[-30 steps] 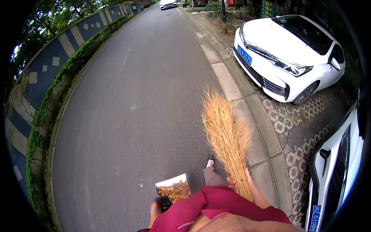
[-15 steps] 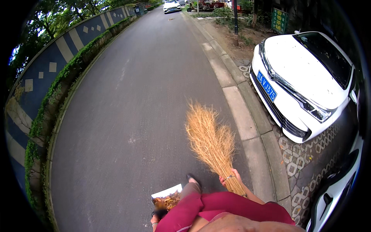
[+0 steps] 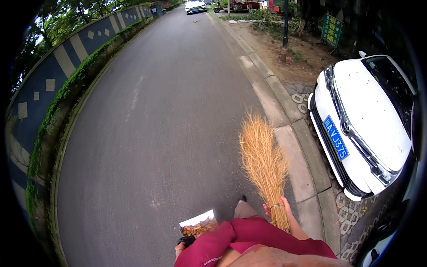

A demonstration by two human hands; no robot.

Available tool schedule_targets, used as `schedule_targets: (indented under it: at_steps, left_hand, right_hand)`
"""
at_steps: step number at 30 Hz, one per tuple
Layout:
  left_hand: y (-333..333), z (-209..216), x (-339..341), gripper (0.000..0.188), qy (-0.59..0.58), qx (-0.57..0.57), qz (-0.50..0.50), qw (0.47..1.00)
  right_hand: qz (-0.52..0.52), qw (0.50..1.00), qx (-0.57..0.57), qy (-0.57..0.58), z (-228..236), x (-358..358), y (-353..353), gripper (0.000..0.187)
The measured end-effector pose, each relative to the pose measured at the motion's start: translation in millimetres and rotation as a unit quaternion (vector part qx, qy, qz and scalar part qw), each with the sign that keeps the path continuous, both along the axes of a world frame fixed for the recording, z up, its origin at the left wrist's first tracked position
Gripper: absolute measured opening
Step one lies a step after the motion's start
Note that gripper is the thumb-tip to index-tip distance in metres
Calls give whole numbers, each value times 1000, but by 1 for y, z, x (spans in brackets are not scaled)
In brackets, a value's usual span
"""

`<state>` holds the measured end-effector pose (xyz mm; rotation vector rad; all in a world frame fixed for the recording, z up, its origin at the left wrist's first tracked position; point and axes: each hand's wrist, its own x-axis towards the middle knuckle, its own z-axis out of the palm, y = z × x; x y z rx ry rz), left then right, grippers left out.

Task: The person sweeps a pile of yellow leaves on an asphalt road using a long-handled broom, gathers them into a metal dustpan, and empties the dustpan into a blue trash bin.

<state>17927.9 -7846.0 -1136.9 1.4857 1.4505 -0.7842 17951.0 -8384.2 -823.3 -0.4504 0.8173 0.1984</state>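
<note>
A bundled straw broom [image 3: 264, 155] points forward over the asphalt, its bristles fanned out ahead. My right hand [image 3: 287, 208] is closed around its bound lower part, near a wire tie. Down at the lower middle is a dustpan [image 3: 198, 218] with a pale, shiny rim, holding brown dry leaves [image 3: 199, 228]. My left hand [image 3: 180, 247] grips the dustpan at its black handle [image 3: 187, 240]; the sleeve and leg hide part of that grip. Dark red clothing covers much of the lower edge.
An asphalt road [image 3: 164, 111] runs ahead, with a stone curb [image 3: 299, 151] along its right side. Beyond the curb a white car [image 3: 369, 120] is parked on patterned paving. Another white car [image 3: 195, 6] stands far ahead. A hedge [image 3: 73, 89] and a blue wall line the left.
The broom has shifted right in view, still in my right hand. The parked car appears nearer and farther right. One shoe has moved out of sight, and another shoe tip shows by the broom.
</note>
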Motion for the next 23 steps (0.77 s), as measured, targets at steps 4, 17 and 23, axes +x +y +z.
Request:
schedule_targets:
  at_steps: [4,17,23]
  left_hand:
    - [-43,-33,122,21,-43,53,-24,997]
    - [-122,-57,558,24,-114,57,108,986]
    - [-153,-101,776,22,-102,17,109,989]
  right_hand:
    - [-92,982,163,38,-73,119,-62,61]
    - [99,949,299,-16,-134,645,-96,58]
    - [121,956,259,-65,-180,863,-120,59]
